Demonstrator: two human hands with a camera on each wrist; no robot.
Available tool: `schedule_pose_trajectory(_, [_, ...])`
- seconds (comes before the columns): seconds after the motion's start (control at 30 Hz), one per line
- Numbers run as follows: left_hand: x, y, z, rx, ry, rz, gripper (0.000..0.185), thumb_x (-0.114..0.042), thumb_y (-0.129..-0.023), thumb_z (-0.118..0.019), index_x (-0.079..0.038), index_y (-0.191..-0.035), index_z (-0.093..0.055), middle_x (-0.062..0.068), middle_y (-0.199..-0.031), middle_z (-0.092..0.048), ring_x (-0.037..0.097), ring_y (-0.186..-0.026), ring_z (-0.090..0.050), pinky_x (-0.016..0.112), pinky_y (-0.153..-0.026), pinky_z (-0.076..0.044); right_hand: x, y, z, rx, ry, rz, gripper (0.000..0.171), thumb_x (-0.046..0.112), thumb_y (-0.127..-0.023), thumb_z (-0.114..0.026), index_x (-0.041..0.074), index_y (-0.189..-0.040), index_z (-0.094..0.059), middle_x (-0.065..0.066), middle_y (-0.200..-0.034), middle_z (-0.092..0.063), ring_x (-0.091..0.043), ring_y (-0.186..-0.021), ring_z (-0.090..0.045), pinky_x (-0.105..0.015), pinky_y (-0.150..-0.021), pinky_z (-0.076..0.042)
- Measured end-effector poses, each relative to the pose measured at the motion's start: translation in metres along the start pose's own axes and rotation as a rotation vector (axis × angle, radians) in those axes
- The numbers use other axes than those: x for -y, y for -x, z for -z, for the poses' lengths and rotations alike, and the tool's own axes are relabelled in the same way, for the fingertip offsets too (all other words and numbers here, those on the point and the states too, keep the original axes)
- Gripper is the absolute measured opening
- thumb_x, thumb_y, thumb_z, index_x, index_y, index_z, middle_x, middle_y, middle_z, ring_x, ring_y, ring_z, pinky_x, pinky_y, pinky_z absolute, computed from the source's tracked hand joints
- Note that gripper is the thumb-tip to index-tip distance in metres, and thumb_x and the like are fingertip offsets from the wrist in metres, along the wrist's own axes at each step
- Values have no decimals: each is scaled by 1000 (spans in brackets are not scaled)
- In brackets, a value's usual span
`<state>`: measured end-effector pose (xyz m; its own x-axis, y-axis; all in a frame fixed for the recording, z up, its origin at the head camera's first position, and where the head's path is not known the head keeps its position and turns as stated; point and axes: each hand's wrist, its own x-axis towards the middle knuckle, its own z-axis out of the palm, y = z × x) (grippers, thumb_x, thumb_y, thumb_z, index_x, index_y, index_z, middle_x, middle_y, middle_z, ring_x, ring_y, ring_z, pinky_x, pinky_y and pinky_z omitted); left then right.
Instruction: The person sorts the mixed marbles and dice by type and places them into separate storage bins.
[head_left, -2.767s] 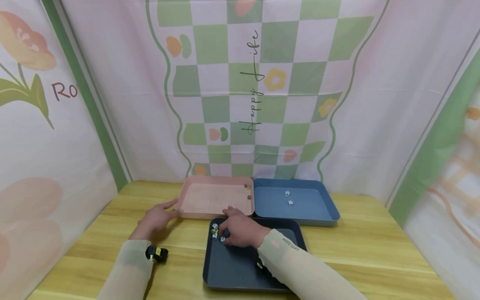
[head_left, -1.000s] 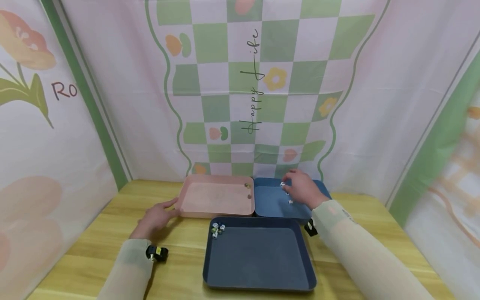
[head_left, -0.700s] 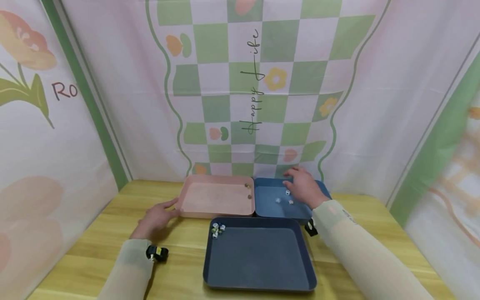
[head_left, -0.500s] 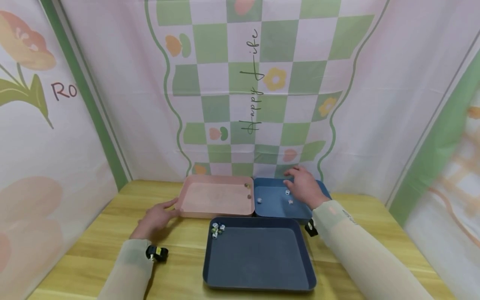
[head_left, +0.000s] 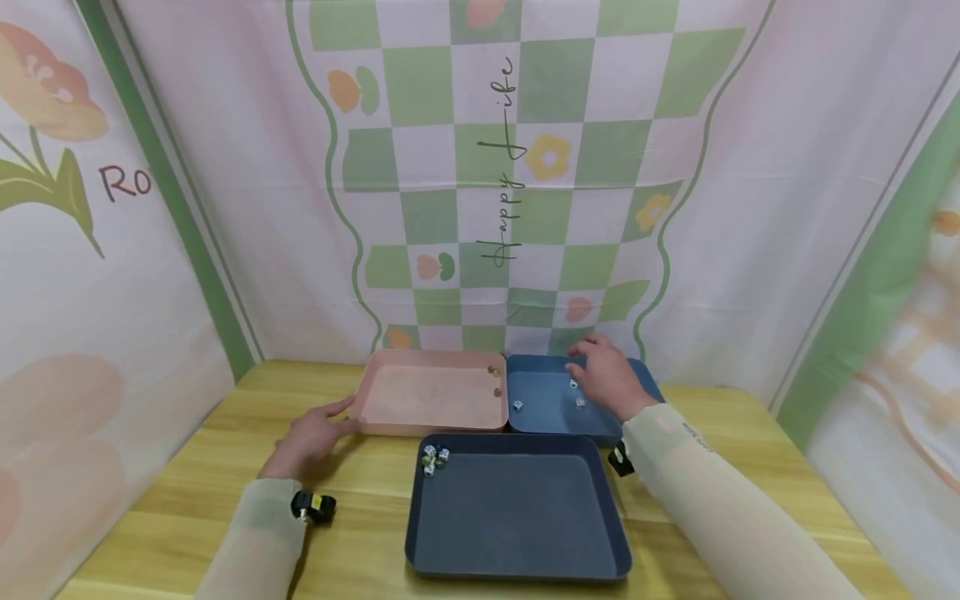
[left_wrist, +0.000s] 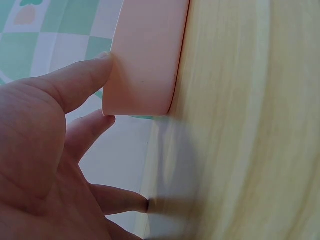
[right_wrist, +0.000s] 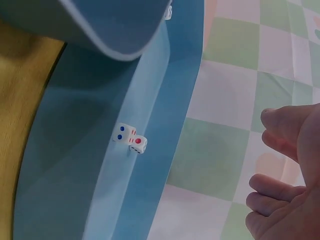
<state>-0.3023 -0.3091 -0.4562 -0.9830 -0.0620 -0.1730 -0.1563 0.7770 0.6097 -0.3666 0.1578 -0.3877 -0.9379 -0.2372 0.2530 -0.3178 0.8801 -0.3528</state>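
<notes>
At the far left, a small black and yellow device (head_left: 313, 507) sits on the left wrist, over the wooden counter (head_left: 187, 492). Ahead of it the left hand (head_left: 311, 437) lies on the counter with its fingers relaxed and spread, gripping nothing. In the left wrist view its thumb (left_wrist: 82, 82) touches the near left corner of the pink tray (left_wrist: 147, 55), while the other fingers rest on the wood beside it.

The pink tray (head_left: 390, 421) stands at the back, and two small brown beads (head_left: 495, 381) lie against its right wall. In front of it, nearer the person, is a dark tray (head_left: 517, 567) with a small cluster of dice (head_left: 433, 460) in its far left corner.

Right of the pink tray, touching it, is the blue tray (head_left: 551, 421). One white die (head_left: 517, 405) lies near its left wall, and two more dice (head_left: 577, 393) lie further right, just beside the right hand (head_left: 607, 377). That hand hovers over the right part of the blue tray, fingers loosely curled and holding nothing. In the right wrist view the two dice (right_wrist: 130, 138) lie touching each other on the blue tray (right_wrist: 60, 150), well apart from the fingertips (right_wrist: 280, 125). The sleeve (head_left: 720, 508) runs off toward the lower right.
</notes>
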Motion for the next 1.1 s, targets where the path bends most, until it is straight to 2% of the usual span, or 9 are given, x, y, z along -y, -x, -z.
schedule_pose_trajectory(0.2, [0, 0, -1, -2, 5, -7, 72, -67, -92, -54, -31, -154, -40, 25, -155, -32, 67, -135, -10, 89, -85, 5, -1, 0, 5, -12, -79, -48, 33, 21, -102, -58, 0, -128, -62, -30, -148, -36, -48, -132, -39, -62, -104, -35])
schedule_pose_trajectory(0.5, [2, -2, -2, -5, 8, -12, 71, -66, -93, -54, -31, -153, -40, 26, -155, -31, 68, -134, -7, 89, -84, 6, -2, -5, 14, -45, -167, -79, 37, 26, -102, -58, 1, -130, -62, -24, -141, -48, -43, -128, -44, -59, -102, -37])
schedule_pose_trajectory(0.7, [2, -1, -1, -2, 6, -14, 72, -67, -92, -53, -31, -154, -40, 26, -155, -31, 70, -133, -6, 89, -83, 7, 3, -2, 24, -75, -263, -99, 41, 30, -103, -57, 2, -133, -60, -23, -139, -50, -42, -129, -44, -59, -102, -37])
schedule_pose_trajectory(0.87, [0, 1, 1, -2, 8, -6, 71, -66, -93, -54, -31, -154, -40, 26, -155, -31, 70, -133, -5, 90, -84, 6, 11, 0, 25, -99, -302, -113, 40, 29, -102, -59, 5, -133, -61, -21, -140, -51, -42, -131, -43, -58, -104, -36])
schedule_pose_trajectory(1.0, [0, 1, 1, -2, 9, -9, 71, -66, -93, -54, -31, -154, -40, 26, -155, -31, 70, -133, -5, 90, -84, 6, 19, 2, 19, -89, -348, -128, 40, 30, -101, -60, 8, -135, -60, -18, -142, -50, -37, -118, -53, -54, -93, -45])
schedule_pose_trajectory(1.1, [0, 1, 1, -1, 10, -14, 71, -66, -93, -54, -31, -154, -40, 26, -155, -31, 70, -133, -5, 90, -84, 6, 25, 5, 12, -52, -402, -149, 42, 34, -101, -59, 11, -137, -58, -15, -141, -50, -34, -87, -63, -49, -72, -52])
